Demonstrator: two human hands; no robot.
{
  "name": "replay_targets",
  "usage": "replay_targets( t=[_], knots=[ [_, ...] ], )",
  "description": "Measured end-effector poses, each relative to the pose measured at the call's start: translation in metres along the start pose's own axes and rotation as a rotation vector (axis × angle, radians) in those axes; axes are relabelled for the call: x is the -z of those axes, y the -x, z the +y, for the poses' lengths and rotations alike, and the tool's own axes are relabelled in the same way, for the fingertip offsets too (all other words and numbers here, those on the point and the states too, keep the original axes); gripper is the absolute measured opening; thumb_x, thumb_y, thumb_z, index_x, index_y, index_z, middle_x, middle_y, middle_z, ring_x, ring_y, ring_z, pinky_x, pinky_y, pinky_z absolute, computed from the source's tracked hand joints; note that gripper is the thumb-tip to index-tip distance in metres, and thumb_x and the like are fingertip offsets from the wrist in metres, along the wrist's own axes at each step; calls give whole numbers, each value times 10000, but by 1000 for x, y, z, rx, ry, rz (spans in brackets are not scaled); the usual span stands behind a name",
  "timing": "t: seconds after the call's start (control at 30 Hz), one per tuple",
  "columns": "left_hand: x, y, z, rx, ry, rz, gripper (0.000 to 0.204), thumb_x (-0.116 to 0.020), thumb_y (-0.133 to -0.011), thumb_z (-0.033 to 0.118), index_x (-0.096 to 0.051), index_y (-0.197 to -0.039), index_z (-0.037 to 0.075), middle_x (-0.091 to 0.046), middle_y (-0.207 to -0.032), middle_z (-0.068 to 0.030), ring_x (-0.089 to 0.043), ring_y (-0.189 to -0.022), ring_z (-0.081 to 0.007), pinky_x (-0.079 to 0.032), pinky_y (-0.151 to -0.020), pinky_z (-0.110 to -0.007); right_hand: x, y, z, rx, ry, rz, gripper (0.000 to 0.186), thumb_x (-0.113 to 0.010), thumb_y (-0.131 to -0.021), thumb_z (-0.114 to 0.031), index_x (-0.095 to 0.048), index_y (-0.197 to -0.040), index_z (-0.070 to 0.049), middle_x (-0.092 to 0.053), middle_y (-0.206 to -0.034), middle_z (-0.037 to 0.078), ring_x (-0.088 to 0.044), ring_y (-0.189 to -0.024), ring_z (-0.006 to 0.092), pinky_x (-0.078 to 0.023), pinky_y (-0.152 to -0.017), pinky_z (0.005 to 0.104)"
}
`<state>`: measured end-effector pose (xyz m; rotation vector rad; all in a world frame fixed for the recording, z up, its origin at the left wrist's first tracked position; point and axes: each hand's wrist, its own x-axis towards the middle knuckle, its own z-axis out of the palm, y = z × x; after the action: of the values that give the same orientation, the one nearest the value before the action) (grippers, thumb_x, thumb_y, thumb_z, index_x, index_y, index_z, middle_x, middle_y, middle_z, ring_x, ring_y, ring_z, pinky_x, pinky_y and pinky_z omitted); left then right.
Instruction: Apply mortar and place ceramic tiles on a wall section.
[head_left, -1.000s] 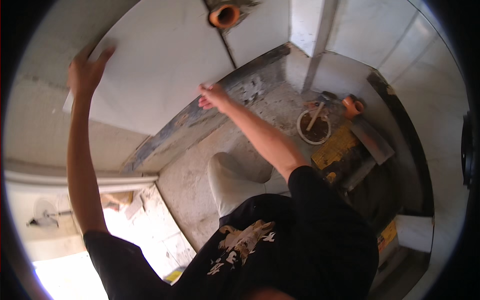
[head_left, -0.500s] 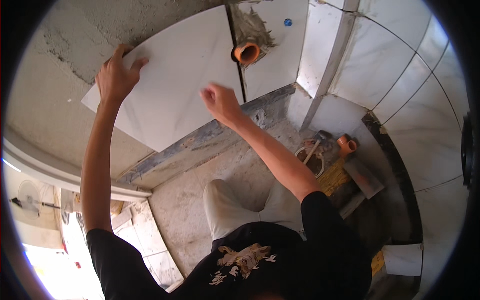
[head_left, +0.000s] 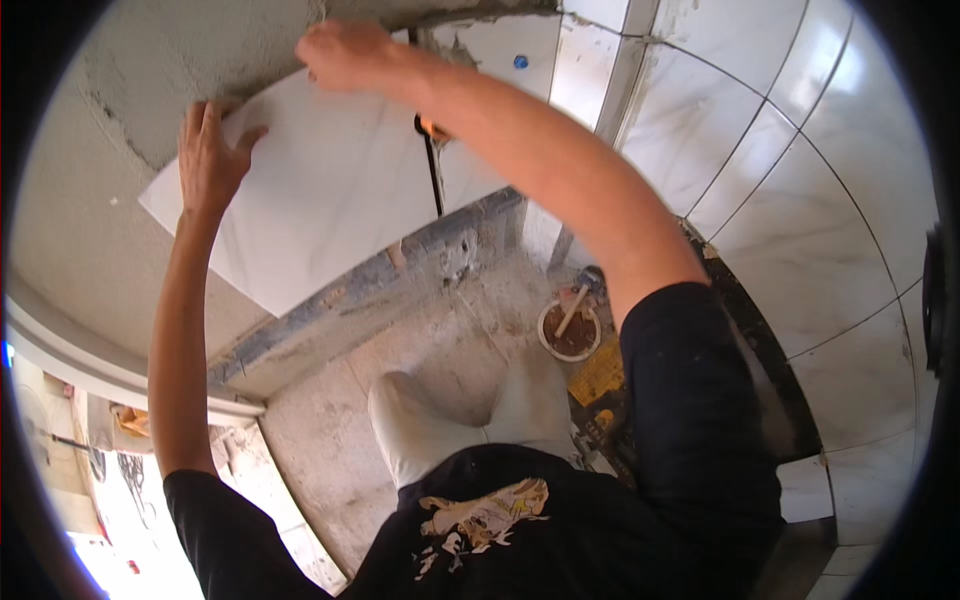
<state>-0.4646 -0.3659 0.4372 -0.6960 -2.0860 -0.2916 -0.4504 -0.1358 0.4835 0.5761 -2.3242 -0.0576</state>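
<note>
A large white tile [head_left: 325, 200] with faint grey veins leans against the rough grey wall [head_left: 130, 70]. My left hand [head_left: 212, 165] grips its upper left edge, fingers over the top and thumb on the face. At its top edge, farther right, my right hand [head_left: 345, 55] is closed in a fist; nothing shows in it. A narrow dark gap parts this tile from a second white tile [head_left: 465, 180], which bears a blue dot [head_left: 520, 62]. An orange pipe end [head_left: 433, 128] sits at that gap, mostly hidden behind my right forearm.
A stained grey ledge [head_left: 440, 245] runs below the tiles. On the floor at right stand a round white-rimmed bucket [head_left: 570, 350], with a wooden-handled tool [head_left: 573, 308] across it, and a yellow piece [head_left: 597, 375]. Marbled tiles [head_left: 740, 190] cover the right wall.
My right fist has risen from in front of the tile to its top edge, its forearm now crossing the pipe. My left hand stays on the tile's edge. The view has shifted somewhat.
</note>
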Motion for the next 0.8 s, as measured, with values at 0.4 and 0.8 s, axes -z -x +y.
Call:
replay_targets(
  t=[0.4, 0.8],
  knots=[
    [-123, 309, -71, 870, 404, 193, 595, -768, -745, 382, -542, -1100, -38, -567, -1026, -169, -566, -934, -256, -469, -760, -376, 13, -25, 6, 147, 15, -284, 54, -599, -797, 19, -616, -847, 31, -626, -778, 147, -569, -677, 210, -455, -558, 350],
    [-104, 297, -56, 705, 176, -162, 254, -742, -759, 303, -693, -815, 60, -666, -678, -81, -613, -578, -186, -460, -577, -318, 34, -76, -25, -608, 395, -1387, 130, -650, -789, -51, -664, -889, 31, -645, -794, 170, -617, -711, 256, -507, -610, 384]
  ],
)
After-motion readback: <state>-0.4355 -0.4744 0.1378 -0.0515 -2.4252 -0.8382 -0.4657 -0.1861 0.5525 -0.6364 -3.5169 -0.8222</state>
